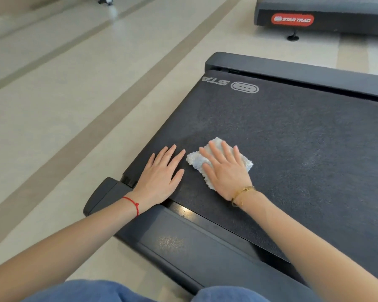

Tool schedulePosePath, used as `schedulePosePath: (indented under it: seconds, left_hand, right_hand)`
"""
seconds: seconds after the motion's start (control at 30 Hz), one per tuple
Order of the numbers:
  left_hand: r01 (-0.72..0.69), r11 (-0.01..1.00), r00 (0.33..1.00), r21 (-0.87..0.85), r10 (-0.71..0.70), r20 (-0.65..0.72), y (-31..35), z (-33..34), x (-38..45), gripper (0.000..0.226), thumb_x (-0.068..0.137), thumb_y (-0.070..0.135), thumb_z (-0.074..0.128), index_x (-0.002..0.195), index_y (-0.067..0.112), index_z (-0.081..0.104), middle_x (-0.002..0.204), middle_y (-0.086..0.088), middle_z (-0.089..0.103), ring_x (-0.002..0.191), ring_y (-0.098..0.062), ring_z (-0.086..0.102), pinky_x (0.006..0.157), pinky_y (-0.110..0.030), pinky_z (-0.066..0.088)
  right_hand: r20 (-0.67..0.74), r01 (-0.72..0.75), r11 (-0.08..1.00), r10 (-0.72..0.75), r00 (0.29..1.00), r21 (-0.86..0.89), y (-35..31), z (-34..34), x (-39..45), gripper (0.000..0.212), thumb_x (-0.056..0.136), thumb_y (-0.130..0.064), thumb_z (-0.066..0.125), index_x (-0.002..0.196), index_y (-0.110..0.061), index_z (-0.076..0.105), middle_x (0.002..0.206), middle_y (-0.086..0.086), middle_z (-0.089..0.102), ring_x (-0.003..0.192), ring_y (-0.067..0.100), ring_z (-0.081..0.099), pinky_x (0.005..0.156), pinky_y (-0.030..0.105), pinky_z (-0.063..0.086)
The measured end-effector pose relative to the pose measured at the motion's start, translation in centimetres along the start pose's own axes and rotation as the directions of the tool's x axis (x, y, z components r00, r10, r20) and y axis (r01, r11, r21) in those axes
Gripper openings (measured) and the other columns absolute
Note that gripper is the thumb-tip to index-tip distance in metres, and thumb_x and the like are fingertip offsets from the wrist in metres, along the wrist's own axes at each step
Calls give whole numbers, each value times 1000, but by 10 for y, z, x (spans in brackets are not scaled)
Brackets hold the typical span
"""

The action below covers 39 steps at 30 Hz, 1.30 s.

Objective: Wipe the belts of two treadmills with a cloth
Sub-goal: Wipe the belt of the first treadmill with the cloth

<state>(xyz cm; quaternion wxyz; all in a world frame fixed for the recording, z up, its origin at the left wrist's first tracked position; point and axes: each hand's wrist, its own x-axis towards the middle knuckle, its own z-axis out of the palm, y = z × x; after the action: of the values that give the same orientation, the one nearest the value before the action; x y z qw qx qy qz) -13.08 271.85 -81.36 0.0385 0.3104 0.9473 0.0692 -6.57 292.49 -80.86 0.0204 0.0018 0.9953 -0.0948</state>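
Two flat hands: left (pixel 159 179) presses the belt (pixel 292 138), right (pixel 224 171) presses one cloth (pixel 196 159) (second treadmill (pixel 323 16) behind).

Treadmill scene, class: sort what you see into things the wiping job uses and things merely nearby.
In use: white cloth, near treadmill belt, right hand pressing the cloth flat, left hand resting on the belt.

Nearby only: second treadmill, striped floor.

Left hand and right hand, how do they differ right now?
The left hand lies flat on the bare belt; the right hand presses flat on the white cloth. The left wrist wears a red string, the right a gold bracelet. Both have straight fingers and rest on the same treadmill.
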Motion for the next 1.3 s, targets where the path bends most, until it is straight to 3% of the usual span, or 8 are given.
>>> schedulePosePath:
  seconds: [0.2,0.33,0.53,0.73,0.9,1.1,1.23,1.3]
  left_hand:
    - [39,999,999,-3,-39,4,-10,-5,-18,56,105,34,29,158,29,12,166,2,8,153,-18,3,124,-45,10]
    - [26,999,999,-36,-27,-18,-14,-4,-22,55,105,33,29,158,28,14,166,2,8,153,-17,2,124,-42,4]
    - [28,998,997,-54,-32,-70,-14,4,-21,53,105,32,30,157,29,17,165,2,12,153,-17,4,124,-44,5]
    - [20,996,996,-92,-28,-81,-15,5,-22,53,105,31,32,157,26,22,164,1,15,153,-18,7,124,-46,6]
    - [25,990,994,-136,-39,-105,-12,3,-23,51,105,33,33,155,24,27,163,0,20,152,-19,11,124,-46,8]
    - [46,987,992,-155,-63,-107,-12,0,-25,51,104,34,34,154,22,31,162,-2,22,151,-21,15,124,-47,10]
    - [50,986,993,-160,-66,-99,-10,-5,-21,52,104,34,36,154,21,31,162,-1,22,151,-21,16,123,-48,13]
    - [44,985,993,-166,-61,-100,-9,-11,-19,53,103,33,38,154,20,31,162,-2,23,150,-22,18,123,-48,16]
  right_hand:
    - [-31,155,973,-152,988,171,-30,0,-18,61,99,-56,18,154,-34,5,163,-8,3,150,19,-7,120,41,-10]
    - [-159,-17,948,71,985,318,-14,-13,-25,69,94,-56,41,152,-24,24,159,-5,22,149,18,9,122,39,0]
    - [-81,-115,917,158,984,382,-10,-10,-36,73,86,-54,60,144,-16,37,150,-1,37,145,22,20,121,40,10]
    - [-115,-131,921,185,976,366,-13,-15,-28,71,79,-47,72,136,-18,43,126,0,47,116,21,40,104,30,30]
    - [47,-195,879,194,980,435,-13,-23,-11,71,75,-43,77,130,-13,45,115,1,45,109,19,47,91,25,36]
    - [34,-202,853,212,977,480,-12,-21,-7,42,73,-39,80,86,-21,45,85,-9,37,72,5,40,59,13,30]
    - [-1,-182,824,216,976,536,-17,-22,-9,38,75,-31,79,79,-17,43,74,2,57,67,15,48,59,26,37]
    - [13,-195,787,231,973,586,-17,-27,-8,37,75,-29,79,85,-13,47,73,1,60,65,13,52,58,24,41]
